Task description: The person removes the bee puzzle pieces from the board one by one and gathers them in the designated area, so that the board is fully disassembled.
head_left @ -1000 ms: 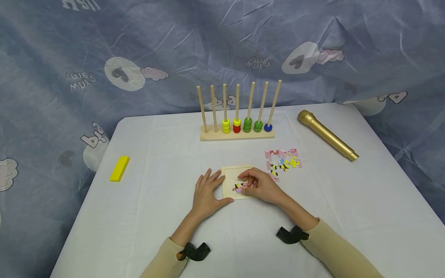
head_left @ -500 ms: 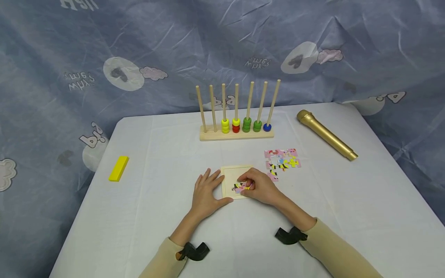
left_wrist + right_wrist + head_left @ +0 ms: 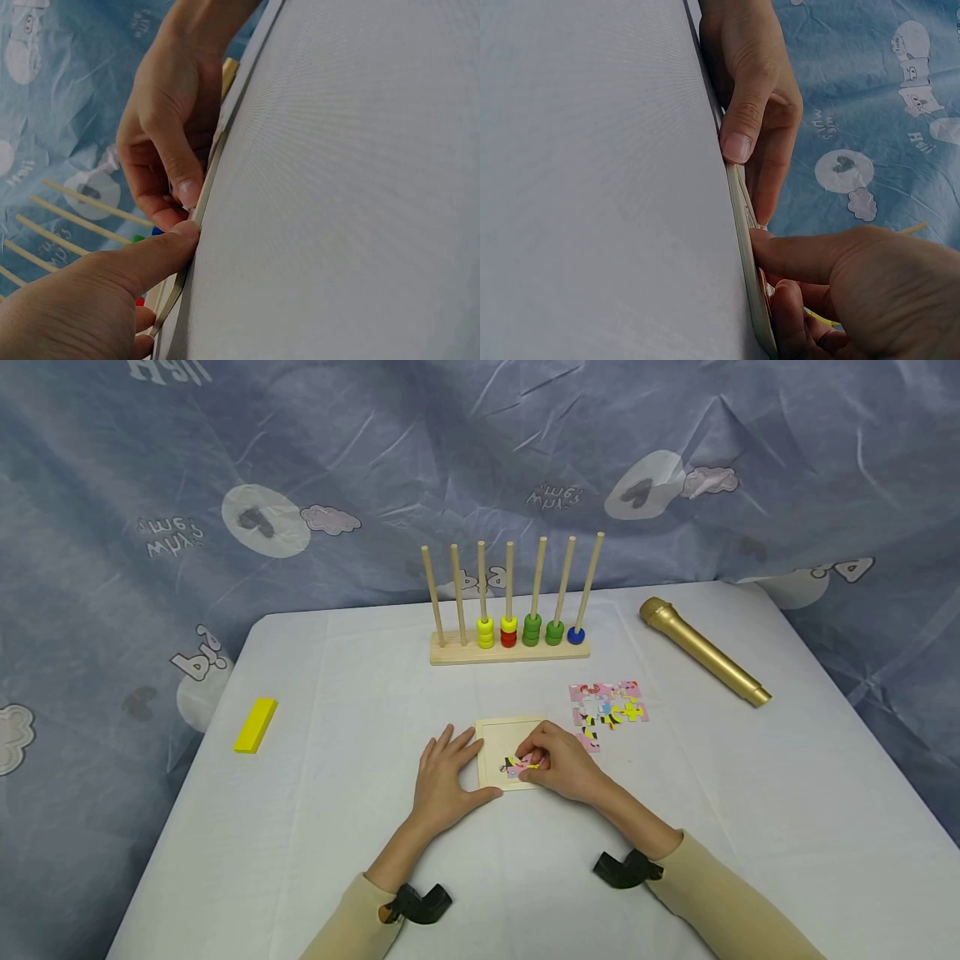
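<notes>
A square wooden puzzle tray (image 3: 498, 737) lies on the white table in front of the person. Spread fingers of the left hand (image 3: 442, 781) rest along its left edge, the thumb at the near left corner. Inside the tray, near its lower edge, sit printed puzzle pieces (image 3: 512, 767) in pink, yellow and black. The right hand (image 3: 566, 763) bends over the tray's right part and pinches a pink puzzle piece (image 3: 535, 760) between thumb and fingers, which partly hide it. In the right wrist view the right thumb (image 3: 799, 255) lies close over the tray's rim (image 3: 744, 240).
Right of the tray lies a partly joined group of pink and yellow puzzle pieces (image 3: 609, 703). Behind stands a wooden peg rack (image 3: 510, 654) with coloured rings. A gold microphone (image 3: 705, 652) lies at the back right, a yellow block (image 3: 256, 725) at the left.
The right hand's fingertips have shifted slightly over the pieces at the tray's lower edge, its fingers drawn a little closer together. The left hand stays at the tray's edge.
</notes>
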